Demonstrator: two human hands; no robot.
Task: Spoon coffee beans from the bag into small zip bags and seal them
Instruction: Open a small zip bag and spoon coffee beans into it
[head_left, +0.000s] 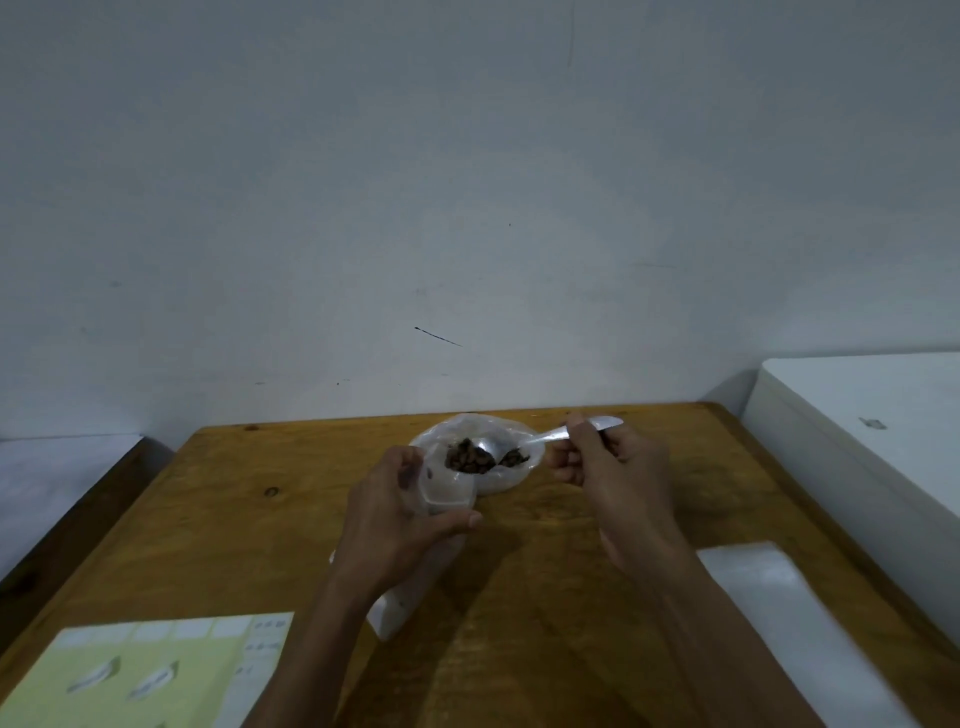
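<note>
A clear plastic bag (506, 475) of dark coffee beans (470, 460) lies open near the far edge of the wooden table (249, 519). My right hand (613, 473) grips a metal spoon (550, 435) by its handle, and the spoon's bowl sits in the beans. My left hand (402, 512) holds a small clear zip bag (447, 491) upright with its mouth open, just in front of the bean bag. The lower part of the zip bag is hidden by my fingers.
A flat white packet (410, 597) lies under my left wrist. A stack of clear zip bags (769, 597) lies at the right. A green and white printed card (156, 670) lies at the front left. A white box (872, 431) stands beside the table on the right.
</note>
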